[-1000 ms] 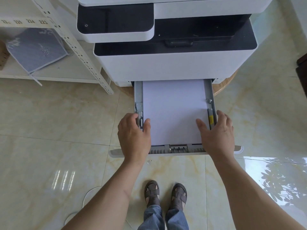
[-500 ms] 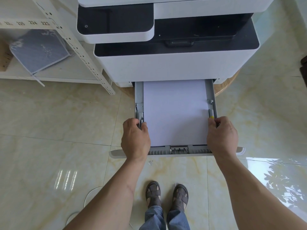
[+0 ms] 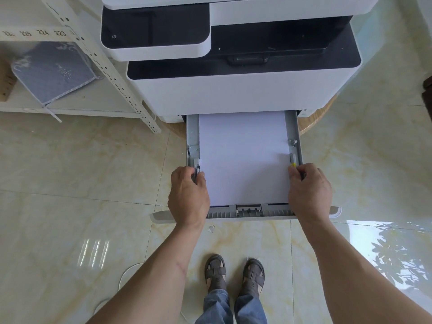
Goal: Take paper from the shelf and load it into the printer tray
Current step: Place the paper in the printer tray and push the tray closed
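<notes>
A white and black printer point(image 3: 233, 90) stands on the floor ahead of me. Its grey paper tray point(image 3: 250, 211) is pulled out toward me. A white stack of paper point(image 3: 243, 157) lies flat inside the tray. My left hand point(image 3: 188, 197) grips the tray's left side rail, with the fingers curled around the left paper guide. My right hand point(image 3: 309, 192) grips the right side rail, its fingers closed around the guide just below a yellow tab point(image 3: 293, 164).
A cream metal shelf point(image 3: 70, 106) stands at the left, holding a grey patterned pad point(image 3: 53, 71). Glossy marble floor tiles surround the printer. My sandalled feet point(image 3: 233, 272) stand just behind the tray. A dark object point(image 3: 427, 90) sits at the right edge.
Both hands moved from lying spread on the paper's edges to gripping the tray's side guides. The fingers curled shut around the rails.
</notes>
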